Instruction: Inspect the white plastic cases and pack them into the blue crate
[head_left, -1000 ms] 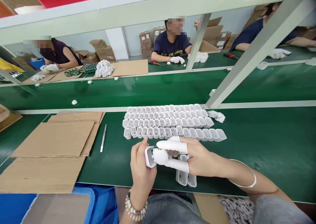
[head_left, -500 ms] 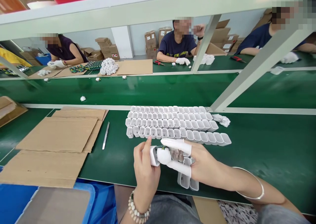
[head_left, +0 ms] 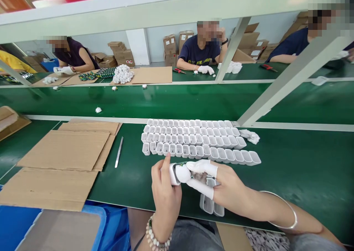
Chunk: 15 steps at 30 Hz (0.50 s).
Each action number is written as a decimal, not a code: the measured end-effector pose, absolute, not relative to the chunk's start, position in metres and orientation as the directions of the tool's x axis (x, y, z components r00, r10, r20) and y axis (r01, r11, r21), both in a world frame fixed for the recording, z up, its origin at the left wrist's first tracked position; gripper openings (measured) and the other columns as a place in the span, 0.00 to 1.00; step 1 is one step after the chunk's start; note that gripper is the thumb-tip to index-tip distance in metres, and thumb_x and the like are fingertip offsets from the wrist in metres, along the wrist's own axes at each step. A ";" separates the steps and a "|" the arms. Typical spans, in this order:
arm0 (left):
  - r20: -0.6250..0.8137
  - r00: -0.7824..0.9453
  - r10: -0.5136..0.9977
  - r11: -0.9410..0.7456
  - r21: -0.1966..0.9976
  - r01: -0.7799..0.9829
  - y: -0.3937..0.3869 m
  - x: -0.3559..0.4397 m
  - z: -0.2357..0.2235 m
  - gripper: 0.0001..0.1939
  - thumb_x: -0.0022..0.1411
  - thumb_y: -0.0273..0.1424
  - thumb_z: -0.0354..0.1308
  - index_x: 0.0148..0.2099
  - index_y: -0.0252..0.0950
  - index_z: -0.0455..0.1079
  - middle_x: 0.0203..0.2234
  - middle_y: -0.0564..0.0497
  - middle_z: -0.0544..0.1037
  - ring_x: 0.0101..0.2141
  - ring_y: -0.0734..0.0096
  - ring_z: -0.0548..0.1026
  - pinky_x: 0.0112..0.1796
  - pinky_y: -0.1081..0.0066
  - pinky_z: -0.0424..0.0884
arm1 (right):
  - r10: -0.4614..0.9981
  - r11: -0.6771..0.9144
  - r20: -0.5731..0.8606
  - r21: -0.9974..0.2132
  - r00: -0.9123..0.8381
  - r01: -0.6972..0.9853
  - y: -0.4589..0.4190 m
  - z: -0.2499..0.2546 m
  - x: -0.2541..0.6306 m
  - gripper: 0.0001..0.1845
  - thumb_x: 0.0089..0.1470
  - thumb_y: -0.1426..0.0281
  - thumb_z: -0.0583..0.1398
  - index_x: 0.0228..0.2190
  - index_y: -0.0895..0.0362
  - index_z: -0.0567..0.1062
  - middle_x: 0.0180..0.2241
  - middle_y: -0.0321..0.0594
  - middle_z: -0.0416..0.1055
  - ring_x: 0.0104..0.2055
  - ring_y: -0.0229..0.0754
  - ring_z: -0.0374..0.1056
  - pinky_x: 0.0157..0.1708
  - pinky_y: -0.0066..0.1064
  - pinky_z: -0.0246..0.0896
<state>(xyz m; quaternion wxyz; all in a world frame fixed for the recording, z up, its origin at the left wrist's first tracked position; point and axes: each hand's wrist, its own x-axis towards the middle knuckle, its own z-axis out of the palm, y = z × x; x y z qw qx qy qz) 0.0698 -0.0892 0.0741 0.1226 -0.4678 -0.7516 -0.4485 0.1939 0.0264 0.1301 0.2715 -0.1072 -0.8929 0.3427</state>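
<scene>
My left hand (head_left: 166, 190) is closed around a small white plastic housing (head_left: 173, 174), its mouth turned to the right. My right hand (head_left: 221, 181), with white finger cots on thumb and index finger, pinches a rounded white part with a green circuit board (head_left: 183, 174). The part's left end sits at the housing's mouth, partly inside; how deep is hidden. Below my right hand, a few white housings (head_left: 207, 203) lie on the green bench, partly covered by it. Just beyond my hands stand rows of similar open white housings (head_left: 192, 151).
Tweezers (head_left: 118, 153) and flat cardboard sheets (head_left: 66, 149) lie to the left. A crumpled white cloth (head_left: 249, 136) is beside the rows. Behind runs a green conveyor (head_left: 166, 102) carrying several white parts (head_left: 98, 110). A slanted metal post (head_left: 258, 109) rises at right. Co-workers sit across.
My right index finger has bent more over the circuit board, and the white part sits slightly closer into the housing. Parts on the conveyor have shifted right.
</scene>
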 end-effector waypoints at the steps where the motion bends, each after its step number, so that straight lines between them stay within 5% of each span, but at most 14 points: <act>1: 0.601 -0.534 0.594 0.158 0.564 0.811 -0.089 0.070 0.074 0.32 0.60 0.17 0.49 0.66 0.37 0.54 0.44 0.41 0.67 0.43 0.62 0.70 0.39 0.66 0.72 | 0.357 0.760 0.458 -0.649 -0.814 -0.032 0.027 0.129 0.193 0.13 0.61 0.68 0.59 0.48 0.53 0.73 0.28 0.36 0.71 0.24 0.34 0.67 0.24 0.26 0.65; 6: 0.584 -0.572 0.576 0.161 0.604 0.780 -0.089 0.069 0.073 0.30 0.61 0.17 0.49 0.65 0.37 0.55 0.45 0.42 0.66 0.44 0.63 0.70 0.42 0.66 0.72 | 0.234 0.828 0.569 -0.542 -0.788 -0.146 0.029 0.123 0.190 0.22 0.63 0.72 0.56 0.58 0.49 0.66 0.43 0.45 0.72 0.35 0.39 0.71 0.33 0.29 0.71; 15: 0.571 -0.621 0.536 0.140 0.666 0.733 -0.088 0.070 0.073 0.27 0.63 0.20 0.51 0.63 0.39 0.57 0.45 0.42 0.66 0.45 0.63 0.70 0.43 0.65 0.71 | 0.123 0.901 0.281 -0.433 -0.952 -0.012 0.026 0.133 0.194 0.22 0.64 0.68 0.53 0.59 0.53 0.64 0.50 0.51 0.65 0.41 0.47 0.70 0.37 0.42 0.71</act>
